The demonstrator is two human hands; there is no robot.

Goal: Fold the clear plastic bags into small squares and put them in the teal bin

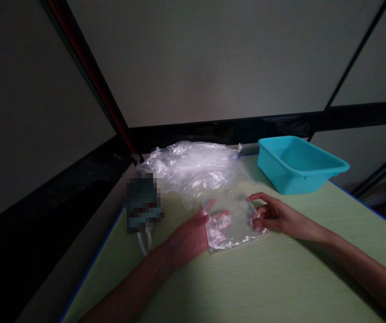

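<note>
A small clear plastic bag [235, 226] is spread between my two hands, low over the table. My left hand [191, 235] has its thumb at the bag's left edge, while its fingers show through the film from behind. At the opposite edge, my right hand [275, 216] pinches the bag with thumb and fingers, the index finger bent over the upper corner. Just beyond the hands lies a crumpled heap of clear plastic [193, 163].
A turquoise plastic basin [300, 177] stands at the table's back right. At the left edge is a blurred-out dark item [143, 202] with a white loop [144, 242]. The pale green table [233, 287] has a blue edge and meets a wall panel [206, 67] behind.
</note>
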